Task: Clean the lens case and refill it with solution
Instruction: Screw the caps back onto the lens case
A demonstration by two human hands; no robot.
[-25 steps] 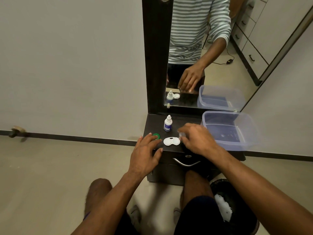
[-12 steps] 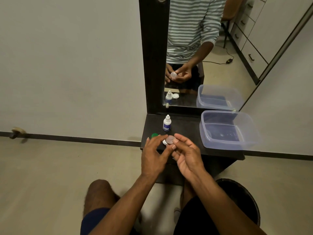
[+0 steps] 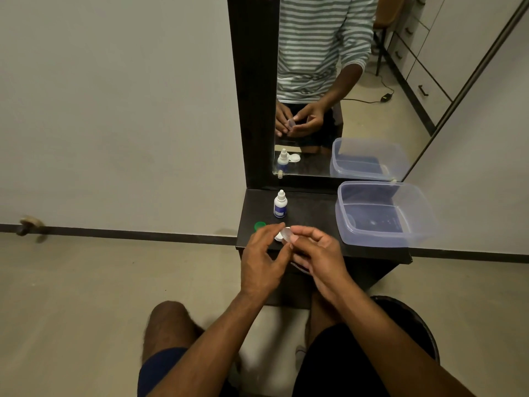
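Over the front edge of the dark table [image 3: 315, 213], my right hand [image 3: 320, 253] holds a small clear lens case cap [image 3: 286, 233] in its curled fingertips. My left hand [image 3: 262, 259] meets it from the left, thumb and forefinger pinching the same cap. The white lens case [image 3: 277, 238] lies on the table just beneath, mostly hidden by my fingers. A green cap [image 3: 260, 225] sits to its left. Behind them the white solution bottle [image 3: 280, 205] with a blue label stands upright and capped.
A clear plastic tub [image 3: 415, 224] holding a little water fills the table's right end. A mirror [image 3: 357, 81] in a dark frame rises behind the table and reflects my hands. A black bin [image 3: 420, 325] stands on the floor at the lower right.
My right hand lifted the clear cap off the table and drew it toward me. My left hand left the green cap and came over to pinch the clear cap.
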